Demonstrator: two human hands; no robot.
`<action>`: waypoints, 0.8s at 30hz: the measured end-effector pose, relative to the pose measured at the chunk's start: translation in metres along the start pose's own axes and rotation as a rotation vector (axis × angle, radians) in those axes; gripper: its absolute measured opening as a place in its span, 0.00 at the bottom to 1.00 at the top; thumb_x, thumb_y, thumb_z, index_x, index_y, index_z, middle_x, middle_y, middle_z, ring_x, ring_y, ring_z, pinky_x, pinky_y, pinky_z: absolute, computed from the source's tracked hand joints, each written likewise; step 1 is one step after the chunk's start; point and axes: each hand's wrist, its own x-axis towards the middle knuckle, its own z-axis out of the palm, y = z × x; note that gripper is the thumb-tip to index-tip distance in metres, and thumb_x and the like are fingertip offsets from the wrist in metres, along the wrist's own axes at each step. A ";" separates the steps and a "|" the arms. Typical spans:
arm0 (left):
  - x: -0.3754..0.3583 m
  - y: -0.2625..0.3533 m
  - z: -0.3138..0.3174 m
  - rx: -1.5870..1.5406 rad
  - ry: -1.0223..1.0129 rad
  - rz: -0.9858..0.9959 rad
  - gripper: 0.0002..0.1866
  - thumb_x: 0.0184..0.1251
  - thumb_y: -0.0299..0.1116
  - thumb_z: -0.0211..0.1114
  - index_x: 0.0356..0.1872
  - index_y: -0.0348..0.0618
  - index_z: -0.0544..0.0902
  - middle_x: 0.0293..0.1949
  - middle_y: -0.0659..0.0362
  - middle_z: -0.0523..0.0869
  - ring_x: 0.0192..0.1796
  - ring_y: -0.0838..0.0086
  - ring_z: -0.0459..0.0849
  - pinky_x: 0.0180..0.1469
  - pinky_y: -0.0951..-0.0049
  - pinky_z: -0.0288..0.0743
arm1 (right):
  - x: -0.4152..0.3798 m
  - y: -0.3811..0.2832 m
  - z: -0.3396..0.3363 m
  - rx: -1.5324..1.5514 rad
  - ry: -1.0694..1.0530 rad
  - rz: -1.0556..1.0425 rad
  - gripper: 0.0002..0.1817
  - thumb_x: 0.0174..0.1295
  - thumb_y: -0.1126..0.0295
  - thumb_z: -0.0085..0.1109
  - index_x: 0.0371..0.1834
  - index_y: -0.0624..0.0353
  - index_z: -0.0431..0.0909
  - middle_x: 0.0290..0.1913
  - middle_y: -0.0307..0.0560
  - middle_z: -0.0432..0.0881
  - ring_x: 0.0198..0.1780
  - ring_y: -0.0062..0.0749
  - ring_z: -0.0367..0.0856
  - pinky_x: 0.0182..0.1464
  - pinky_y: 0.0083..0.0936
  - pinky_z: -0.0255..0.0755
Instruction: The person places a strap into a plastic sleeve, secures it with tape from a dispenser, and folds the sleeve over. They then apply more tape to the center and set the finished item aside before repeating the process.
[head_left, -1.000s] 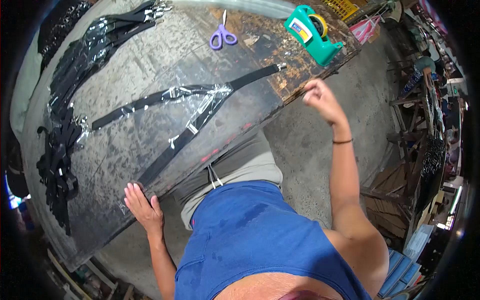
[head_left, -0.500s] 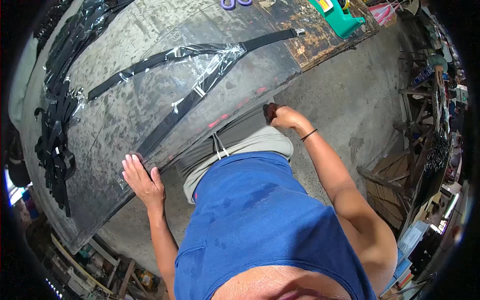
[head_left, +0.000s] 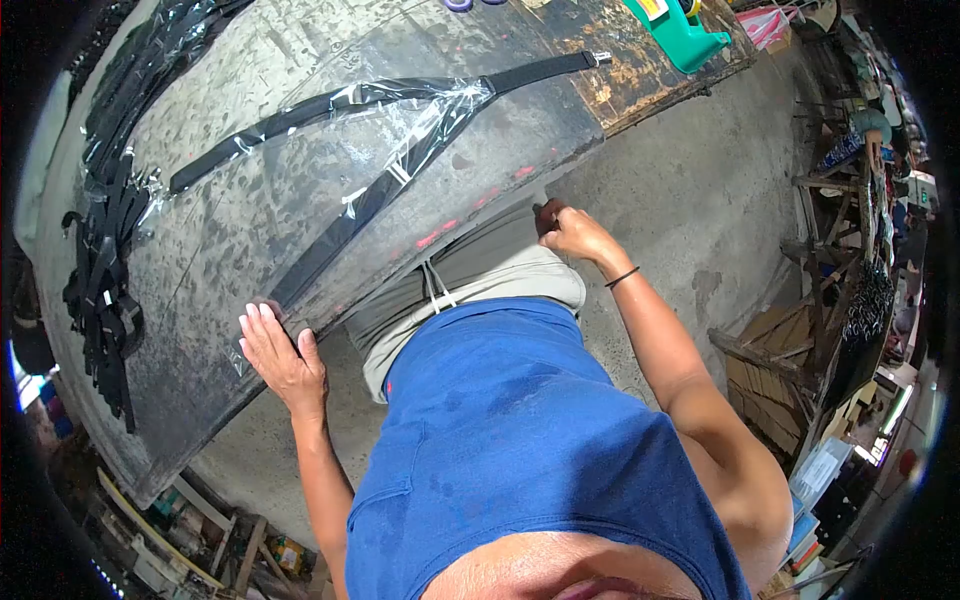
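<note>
On the dark, worn tabletop [head_left: 230,270] lies a black webbing strap [head_left: 335,238] in a Y shape, partly wrapped in clear plastic, with a metal clip [head_left: 601,58] at its far right end. My left hand [head_left: 285,362] rests flat near the table's front edge, fingers stretched out, covering the near end of one strap branch. My right hand [head_left: 580,237] is beside my grey shorts [head_left: 520,260], off the table, with its fingers curled in shadow. Whether anything is in those fingers cannot be made out.
A pile of black straps [head_left: 105,270], some in plastic, lies along the table's left side. A green tape dispenser [head_left: 680,40] stands at the far right corner, with purple handles [head_left: 458,4] at the top edge. Cluttered wooden racks [head_left: 770,355] stand to the right.
The view has shifted slightly. My left hand stays flat on the strap's end, and my right hand stays curled by the shorts with hardly any movement.
</note>
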 end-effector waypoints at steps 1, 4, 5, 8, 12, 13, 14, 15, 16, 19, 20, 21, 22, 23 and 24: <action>0.000 -0.001 0.000 0.001 0.001 -0.001 0.32 0.81 0.50 0.48 0.75 0.37 0.64 0.77 0.46 0.63 0.80 0.51 0.57 0.78 0.50 0.45 | 0.000 0.004 -0.002 0.000 0.000 -0.002 0.26 0.52 0.65 0.67 0.55 0.63 0.78 0.48 0.67 0.85 0.53 0.60 0.84 0.55 0.43 0.77; 0.000 -0.002 0.000 0.008 -0.013 -0.008 0.35 0.80 0.53 0.48 0.75 0.35 0.64 0.77 0.45 0.64 0.80 0.51 0.57 0.79 0.50 0.45 | -0.004 0.008 -0.015 0.284 -0.103 -0.007 0.23 0.54 0.70 0.62 0.54 0.67 0.77 0.37 0.49 0.82 0.39 0.35 0.82 0.45 0.31 0.76; 0.000 -0.001 0.000 0.009 -0.008 -0.008 0.34 0.80 0.52 0.48 0.75 0.36 0.64 0.77 0.46 0.64 0.80 0.52 0.57 0.79 0.51 0.45 | -0.006 0.007 -0.019 0.282 -0.105 -0.007 0.23 0.54 0.70 0.62 0.54 0.67 0.77 0.37 0.49 0.82 0.39 0.35 0.82 0.45 0.31 0.76; 0.000 0.000 0.001 0.005 -0.002 -0.007 0.33 0.81 0.51 0.48 0.76 0.37 0.64 0.77 0.47 0.63 0.80 0.52 0.57 0.79 0.51 0.45 | -0.013 -0.004 -0.029 0.451 -0.185 0.025 0.20 0.55 0.72 0.59 0.52 0.66 0.77 0.35 0.44 0.80 0.36 0.31 0.79 0.42 0.30 0.74; 0.000 -0.001 0.001 0.000 0.009 0.000 0.33 0.81 0.52 0.47 0.76 0.37 0.63 0.78 0.48 0.63 0.81 0.53 0.56 0.79 0.51 0.45 | -0.005 -0.015 -0.025 0.263 -0.264 -0.045 0.19 0.55 0.72 0.57 0.51 0.69 0.76 0.35 0.52 0.82 0.37 0.40 0.81 0.42 0.34 0.75; 0.000 -0.001 0.001 0.002 0.008 0.000 0.33 0.81 0.52 0.47 0.76 0.37 0.63 0.78 0.48 0.63 0.81 0.53 0.56 0.79 0.51 0.45 | -0.003 -0.017 -0.023 0.107 -0.253 -0.102 0.19 0.55 0.73 0.57 0.51 0.70 0.75 0.36 0.57 0.84 0.38 0.46 0.83 0.43 0.36 0.76; 0.000 -0.001 0.002 0.002 0.006 -0.001 0.33 0.81 0.51 0.47 0.76 0.37 0.63 0.78 0.48 0.63 0.81 0.53 0.56 0.79 0.51 0.45 | -0.001 -0.019 -0.019 0.109 -0.254 -0.102 0.19 0.55 0.73 0.57 0.51 0.70 0.75 0.36 0.57 0.84 0.38 0.46 0.83 0.43 0.36 0.76; 0.000 -0.001 0.001 0.002 0.003 -0.002 0.33 0.81 0.51 0.48 0.76 0.37 0.63 0.78 0.48 0.63 0.81 0.53 0.56 0.79 0.51 0.45 | -0.001 -0.023 -0.017 -0.038 -0.238 -0.086 0.19 0.56 0.73 0.56 0.51 0.70 0.75 0.39 0.64 0.84 0.42 0.53 0.84 0.45 0.41 0.77; 0.000 -0.001 0.001 0.004 0.002 -0.002 0.33 0.81 0.51 0.48 0.76 0.37 0.63 0.78 0.48 0.63 0.81 0.53 0.56 0.79 0.51 0.45 | 0.000 -0.026 -0.014 -0.184 -0.221 -0.069 0.20 0.56 0.74 0.56 0.51 0.71 0.74 0.41 0.71 0.84 0.46 0.61 0.85 0.47 0.46 0.78; 0.001 0.001 -0.001 0.002 -0.006 -0.007 0.33 0.81 0.51 0.48 0.76 0.37 0.63 0.78 0.48 0.62 0.81 0.54 0.56 0.79 0.52 0.44 | 0.007 -0.026 0.000 -0.308 -0.196 -0.041 0.18 0.56 0.75 0.56 0.50 0.72 0.76 0.45 0.75 0.82 0.52 0.66 0.83 0.51 0.52 0.78; 0.001 0.001 -0.001 0.005 -0.005 -0.006 0.33 0.81 0.50 0.48 0.76 0.37 0.63 0.78 0.48 0.62 0.81 0.54 0.56 0.79 0.52 0.44 | 0.008 -0.025 0.004 -0.308 -0.196 -0.039 0.18 0.56 0.75 0.56 0.50 0.72 0.76 0.45 0.75 0.82 0.52 0.66 0.83 0.51 0.52 0.78; 0.001 0.000 -0.001 0.008 -0.004 -0.004 0.33 0.81 0.50 0.48 0.76 0.37 0.63 0.78 0.48 0.62 0.81 0.54 0.56 0.79 0.52 0.44 | 0.008 -0.025 0.006 -0.341 -0.173 -0.036 0.19 0.56 0.75 0.56 0.52 0.69 0.74 0.44 0.74 0.83 0.51 0.66 0.83 0.50 0.51 0.77; 0.001 0.000 0.000 0.006 -0.004 -0.004 0.33 0.81 0.50 0.48 0.76 0.37 0.63 0.78 0.48 0.62 0.81 0.54 0.56 0.79 0.52 0.44 | 0.009 -0.026 0.007 -0.376 -0.150 -0.035 0.20 0.55 0.74 0.56 0.53 0.66 0.73 0.43 0.73 0.83 0.51 0.66 0.82 0.49 0.51 0.77; 0.000 0.000 0.000 0.009 -0.003 -0.004 0.33 0.81 0.50 0.48 0.76 0.37 0.63 0.78 0.48 0.62 0.81 0.54 0.56 0.79 0.52 0.44 | 0.009 -0.028 0.007 -0.377 -0.149 -0.035 0.20 0.55 0.74 0.56 0.53 0.66 0.73 0.43 0.73 0.83 0.51 0.66 0.82 0.49 0.51 0.77; 0.000 -0.001 0.001 0.012 -0.001 -0.003 0.33 0.81 0.50 0.48 0.76 0.37 0.63 0.78 0.47 0.63 0.81 0.54 0.56 0.79 0.52 0.44 | 0.008 -0.030 0.007 -0.421 -0.149 -0.009 0.21 0.55 0.73 0.58 0.54 0.66 0.73 0.44 0.74 0.83 0.51 0.66 0.82 0.49 0.51 0.77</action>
